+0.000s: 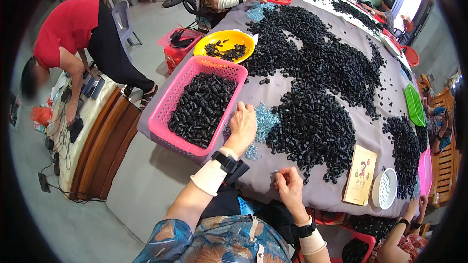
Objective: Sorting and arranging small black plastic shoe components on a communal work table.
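At centre frame the left hand rests palm down, fingers curled, on a patch of clear beads beside the pink basket of black parts. Lower centre, the right hand is curled at the cloth's edge, pinching something too small to tell, near the black pile.

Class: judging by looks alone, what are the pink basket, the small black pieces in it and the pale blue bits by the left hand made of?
Pink basket: likely moulded plastic, given its even colour and perforated lattice walls. Black pieces: probably plastic or rubber, uniform with a dull sheen; too small to tell. Pale blue bits beside the left hand: apparently translucent plastic, glinting lightly.
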A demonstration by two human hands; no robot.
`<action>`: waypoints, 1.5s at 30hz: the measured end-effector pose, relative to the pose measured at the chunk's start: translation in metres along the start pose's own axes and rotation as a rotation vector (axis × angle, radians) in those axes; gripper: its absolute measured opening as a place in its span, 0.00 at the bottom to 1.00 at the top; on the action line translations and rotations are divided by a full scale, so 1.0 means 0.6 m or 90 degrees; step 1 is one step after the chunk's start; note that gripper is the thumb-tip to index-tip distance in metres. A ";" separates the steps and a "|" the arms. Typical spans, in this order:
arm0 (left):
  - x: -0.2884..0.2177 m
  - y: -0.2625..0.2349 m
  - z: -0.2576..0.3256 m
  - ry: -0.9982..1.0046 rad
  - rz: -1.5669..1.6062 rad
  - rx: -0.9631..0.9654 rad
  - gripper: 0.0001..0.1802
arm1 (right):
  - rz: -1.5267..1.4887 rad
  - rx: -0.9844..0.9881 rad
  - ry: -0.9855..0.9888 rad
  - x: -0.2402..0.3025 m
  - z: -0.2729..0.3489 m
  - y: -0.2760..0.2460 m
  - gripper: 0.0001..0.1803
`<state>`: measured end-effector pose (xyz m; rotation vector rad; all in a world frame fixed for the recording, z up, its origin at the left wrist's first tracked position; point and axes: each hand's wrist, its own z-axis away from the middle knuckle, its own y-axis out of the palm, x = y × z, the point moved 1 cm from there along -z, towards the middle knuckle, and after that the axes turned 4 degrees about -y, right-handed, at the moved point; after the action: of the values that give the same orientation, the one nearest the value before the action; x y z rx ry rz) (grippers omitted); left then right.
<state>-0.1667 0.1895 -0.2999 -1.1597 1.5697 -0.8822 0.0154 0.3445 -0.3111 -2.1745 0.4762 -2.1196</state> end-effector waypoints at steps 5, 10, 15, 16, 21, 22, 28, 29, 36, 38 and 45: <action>0.009 0.014 -0.026 -0.042 0.015 0.078 0.08 | -0.022 0.000 -0.001 -0.003 -0.005 0.002 0.04; 0.010 0.016 -0.024 -0.041 0.032 0.041 0.07 | -0.002 0.005 -0.001 -0.005 -0.013 0.009 0.04; 0.005 -0.005 -0.017 -0.019 0.070 0.007 0.11 | 0.024 0.010 -0.009 -0.008 -0.011 0.009 0.04; 0.004 -0.012 -0.011 -0.019 0.069 0.006 0.11 | 0.015 0.007 -0.016 -0.009 -0.010 0.010 0.04; -0.021 -0.060 0.069 0.051 0.504 0.098 0.11 | 0.026 -0.009 -0.016 -0.006 -0.007 0.003 0.04; -0.021 -0.061 0.094 -0.039 0.712 0.315 0.12 | -0.028 -0.005 0.021 0.001 -0.008 0.003 0.03; -0.029 -0.047 0.187 -0.117 0.958 0.354 0.16 | -0.242 0.010 0.041 0.030 -0.012 -0.013 0.04; -0.032 -0.047 0.191 -0.128 0.985 0.372 0.14 | -0.236 0.004 0.027 0.038 -0.014 -0.014 0.04; -0.049 -0.052 0.205 -0.057 0.952 0.405 0.10 | -0.110 -0.039 -0.065 0.057 -0.016 -0.014 0.03; -0.051 -0.051 0.210 -0.043 0.970 0.390 0.11 | -0.090 -0.030 -0.071 0.052 -0.012 -0.017 0.04; -0.050 -0.045 0.218 -0.069 0.957 0.427 0.12 | -0.020 -0.008 -0.085 0.049 -0.008 -0.028 0.03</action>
<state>-0.0310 0.2093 -0.3032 0.5126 1.3672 -0.2060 0.0135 0.3533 -0.2779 -2.3263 0.4489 -1.9744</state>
